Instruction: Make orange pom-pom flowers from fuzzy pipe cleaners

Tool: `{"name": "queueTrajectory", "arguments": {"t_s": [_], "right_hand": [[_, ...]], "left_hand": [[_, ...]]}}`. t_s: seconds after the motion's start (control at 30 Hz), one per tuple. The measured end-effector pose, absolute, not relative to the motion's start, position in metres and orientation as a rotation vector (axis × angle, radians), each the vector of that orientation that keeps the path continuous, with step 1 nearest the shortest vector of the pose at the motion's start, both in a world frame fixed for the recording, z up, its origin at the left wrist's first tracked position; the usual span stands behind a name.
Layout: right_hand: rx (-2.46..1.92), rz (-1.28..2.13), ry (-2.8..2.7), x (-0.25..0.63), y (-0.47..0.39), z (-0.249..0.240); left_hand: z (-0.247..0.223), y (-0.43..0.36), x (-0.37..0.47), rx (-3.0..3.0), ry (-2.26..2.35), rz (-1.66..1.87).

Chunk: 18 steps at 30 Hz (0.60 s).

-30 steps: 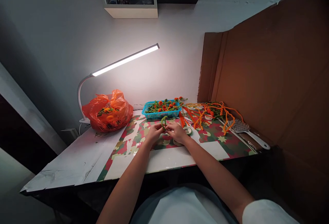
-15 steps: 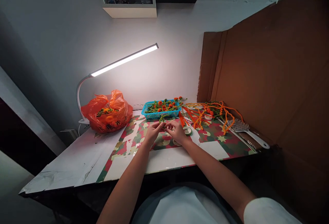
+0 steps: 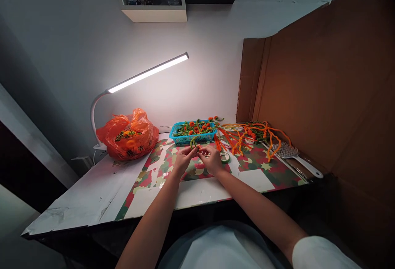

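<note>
At the far left of the table (image 3: 92, 195) a white desk lamp (image 3: 145, 74) curves up from its base, its lit bar slanting over the work. Just right of the lamp's foot sits a crumpled orange plastic bag (image 3: 129, 134) with orange and green pieces showing inside. Nearer the middle, a camouflage-patterned mat (image 3: 160, 166) covers the tabletop. Above that mat the left hand (image 3: 182, 159) has its fingers pinched on a green pipe cleaner (image 3: 194, 140), which arches up between the two hands, just in front of a blue basket (image 3: 193, 133) filled with green stems and orange balls. The right hand (image 3: 210, 157) meets the left, fingertips closed on the other end of the same pipe cleaner, with a small orange bit at the pinch. Just beside the right hand lies a roll of tape (image 3: 225, 157). Further right is a loose heap of orange and green pipe cleaners (image 3: 253, 135), then a white hairbrush (image 3: 293, 155) near the table's edge, beside a tall brown cardboard sheet (image 3: 324, 83) standing against the wall
</note>
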State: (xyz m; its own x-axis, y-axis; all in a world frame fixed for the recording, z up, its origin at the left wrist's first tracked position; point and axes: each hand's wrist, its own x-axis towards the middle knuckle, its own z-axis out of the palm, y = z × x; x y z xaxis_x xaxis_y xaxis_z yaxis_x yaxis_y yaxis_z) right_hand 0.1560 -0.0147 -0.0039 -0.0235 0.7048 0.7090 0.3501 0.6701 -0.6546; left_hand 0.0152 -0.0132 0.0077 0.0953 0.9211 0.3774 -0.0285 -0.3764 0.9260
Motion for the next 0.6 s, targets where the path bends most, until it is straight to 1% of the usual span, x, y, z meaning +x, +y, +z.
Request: {"name": "queueTrajectory", "arguments": {"t_s": [0.27,0.6], "right_hand": [[-0.939,0.194,-1.695,0.1553,-0.0167,-0.0047],[-0.989,0.181,-1.678,0.1542,-0.0162,-0.0047]], "left_hand": [[0.0054,-0.0097,0.0163,1.504,0.934,1.466],[0.0091,-0.0142,0.0177,1.481,0.905,1.437]]}}
